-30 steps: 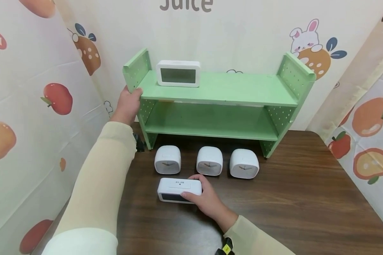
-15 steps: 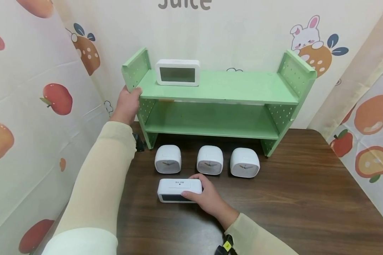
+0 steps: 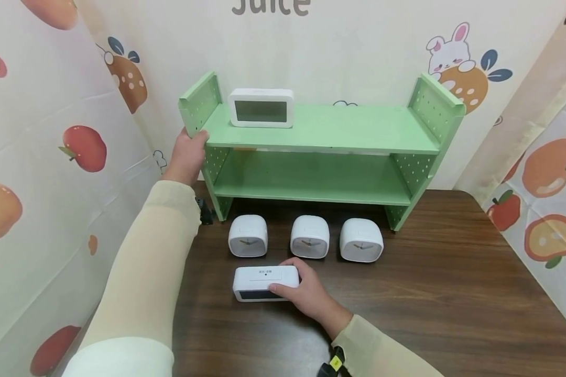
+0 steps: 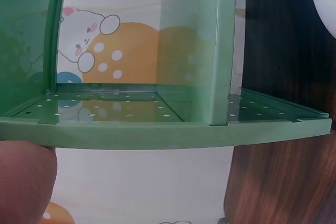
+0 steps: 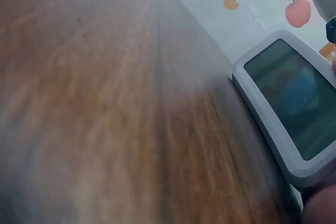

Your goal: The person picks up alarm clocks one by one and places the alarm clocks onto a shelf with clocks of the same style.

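Observation:
My left hand (image 3: 187, 154) grips the left side panel of a green two-tier shelf (image 3: 358, 125), thumb by the front edge of the top board. In the left wrist view, part of that hand (image 4: 23, 182) presses against the rim of the perforated panel (image 4: 131, 135). On the tabletop in front of the shelf, my right hand (image 3: 308, 296) holds a white digital clock (image 3: 252, 275) by its right end, thumb across the dark screen and fingers behind. The right wrist view has this clock (image 5: 286, 93) close up, its lower edge at the wood.
Another white digital clock (image 3: 261, 107) stands on the top board, toward the left. Between the shelf and my right hand, three small white dial clocks (image 3: 248, 235) sit in a row on the dark wooden table (image 3: 453, 293). Fruit-printed cloth (image 3: 137, 31) hangs behind and at both sides.

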